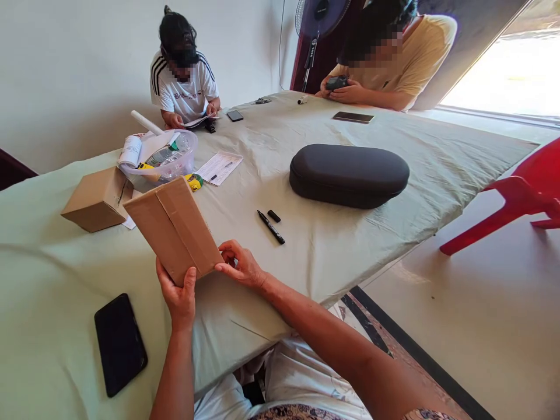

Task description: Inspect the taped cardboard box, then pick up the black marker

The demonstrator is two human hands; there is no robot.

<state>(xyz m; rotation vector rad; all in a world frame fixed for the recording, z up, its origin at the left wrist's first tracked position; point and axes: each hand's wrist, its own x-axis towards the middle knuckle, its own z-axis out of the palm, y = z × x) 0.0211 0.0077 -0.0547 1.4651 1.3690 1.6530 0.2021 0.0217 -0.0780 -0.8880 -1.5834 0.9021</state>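
A brown cardboard box [175,224], with a strip of tape along its face, is held tilted above the table near its front edge. My left hand [178,294] grips the lower end, thumb on the near face and fingers behind. My right hand [242,265] pinches the lower right corner between thumb and fingers. To the right lie a black marker [271,227] with its tip uncovered and its black cap [274,216]. A black phone [120,344] rests left of my left hand. Behind the held box is a second cardboard box [98,198].
A clear plastic basin [190,154] holds bottles and a paper roll; a yellow tape measure [195,182] and printed sheet [220,168] are beside it. A dark oblong case [349,176] lies right of centre. Two people sit across the table. A red chair [516,198] stands right.
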